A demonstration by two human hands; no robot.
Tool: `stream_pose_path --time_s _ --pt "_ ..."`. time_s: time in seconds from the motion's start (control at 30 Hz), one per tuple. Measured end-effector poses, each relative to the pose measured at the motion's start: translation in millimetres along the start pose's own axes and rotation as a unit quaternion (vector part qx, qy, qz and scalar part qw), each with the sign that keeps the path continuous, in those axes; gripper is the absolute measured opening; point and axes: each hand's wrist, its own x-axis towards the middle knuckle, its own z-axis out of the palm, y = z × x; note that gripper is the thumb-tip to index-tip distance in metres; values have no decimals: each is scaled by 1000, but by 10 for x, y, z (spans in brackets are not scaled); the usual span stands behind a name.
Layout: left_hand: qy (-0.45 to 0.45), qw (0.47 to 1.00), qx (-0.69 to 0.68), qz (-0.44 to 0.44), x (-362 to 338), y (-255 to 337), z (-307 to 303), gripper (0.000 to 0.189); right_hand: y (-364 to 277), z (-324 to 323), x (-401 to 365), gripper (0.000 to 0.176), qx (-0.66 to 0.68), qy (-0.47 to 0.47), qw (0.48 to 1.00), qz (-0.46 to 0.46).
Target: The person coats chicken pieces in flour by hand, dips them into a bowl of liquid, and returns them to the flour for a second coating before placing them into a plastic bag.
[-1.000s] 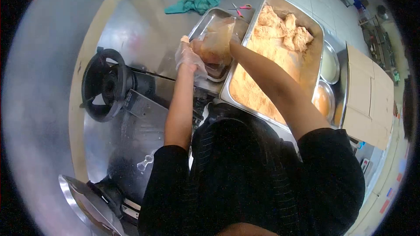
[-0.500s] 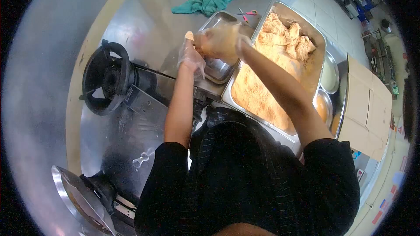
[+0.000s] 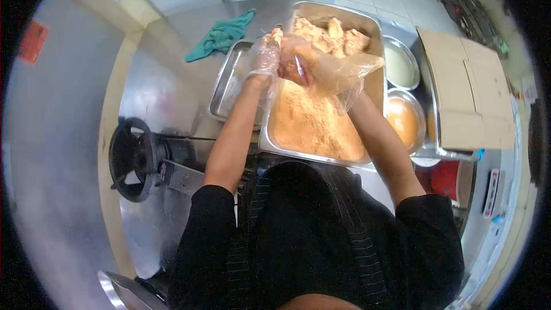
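Both hands meet above a large metal pan [image 3: 265, 138] of orange breading flour [image 3: 315, 120]. My left hand [image 3: 266, 56], in a clear plastic glove, has crumb-coated fingertips and rests against the near side of a dark reddish-brown lump [image 3: 294, 71]. My right hand [image 3: 313, 60] closes on that lump from the other side, inside a loose, cloudy plastic glove with a flared cuff. Plastic and glare blur the lump; it may be meat. Several coated chicken pieces [image 3: 327, 37] lie at the pan's far end.
A smaller metal tray [image 3: 221, 95] stands left of the pan, with a green cloth [image 3: 222, 35] behind it. A bowl of pale liquid [image 3: 400, 66], a bowl of orange liquid [image 3: 403, 123] and a cardboard sheet [image 3: 470, 92] lie right. A gas burner [image 3: 133, 158] is at left.
My hands have gone from above the smaller tray to above the flour pan. The view has shifted, and the scissors near the cloth no longer show.
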Motion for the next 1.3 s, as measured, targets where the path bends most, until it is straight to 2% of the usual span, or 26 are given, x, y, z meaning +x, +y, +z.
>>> stream_pose_path --time_s 0.03,0.07,0.1,0.13,0.17,0.2,0.23,0.3,0.37,0.4,0.43,0.47,0.5,0.53,0.57,0.6,0.63,0.67,0.7,0.73,0.77,0.87,0.97,1.2,1.3 --pt "-32 989 -71 -128 38 369 -152 34 92 -147 -107 31 41 41 996 67" --pt "-65 954 -138 -256 92 643 -264 34 140 -237 -203 31 84 79 984 134" --pt "-81 979 12 -185 62 496 61 30 104 -222 -328 30 128 5 990 54" --pt "-89 980 7 -178 -74 349 315 30 149 -269 -425 30 132 14 990 51" --pt "-162 914 -203 -312 -56 476 245 26 242 -338 -508 30 175 38 983 43" --pt "-225 782 -396 -426 -24 577 193 22 368 -422 -578 30 217 59 974 36" --pt "-231 781 -397 -424 38 671 145 22 491 -502 -640 30 258 79 962 28" --pt "-233 783 -468 -337 180 826 55 17 669 -628 -738 29 338 113 934 12" --pt "-250 781 -464 -335 388 1010 -90 17 732 -702 -840 29 377 131 917 5" --pt "-264 780 -459 -333 461 1057 -114 16 719 -718 -884 32 81 136 987 -20" --pt "-275 804 -445 -284 574 1067 -75 16 710 -729 -919 36 -222 129 965 -42" --pt "-276 804 -445 -284 652 1123 -120 16 745 -749 -961 36 -222 130 966 -42" --pt "-256 950 -178 6 788 1224 -224 17 796 -772 -1001 36 -226 130 964 -56" --pt "-192 928 120 295 945 1340 -363 19 830 -787 -1034 37 -231 130 962 -71" --pt "-192 928 120 295 1134 1511 -654 19 789 -769 -1059 37 -230 130 962 -71" --pt "-316 925 -141 156 1335 1738 -1067 23 672 -711 -1079 39 -91 116 985 -87" --pt "-408 827 -387 -1 1451 1882 -1305 27 517 -630 -1096 41 51 99 989 -100" --pt "-408 827 -387 -3 1472 2009 -1297 27 361 -544 -1115 43 193 80 972 -111" --pt "-350 914 -201 23 1475 2185 -1223 33 235 -484 -1127 46 330 61 935 -119" --pt "-278 959 -6 48 1475 2283 -1178 38 183 -460 -1137 48 461 40 878 -124" --pt "-258 964 35 48 1470 2243 -1126 38 159 -452 -1142 47 504 46 853 -128" --pt "-299 952 -60 32 1339 2027 -997 37 189 -499 -1173 46 489 133 853 -121" --pt "-309 947 -88 22 1241 1925 -874 36 234 -548 -1192 45 462 189 860 -108" --pt "-329 935 -124 36 1407 1933 -853 33 244 -530 -1264 43 427 245 867 -77" --pt "-350 921 -156 65 1632 2024 -1049 33 265 -509 -1328 42 413 262 870 -62"
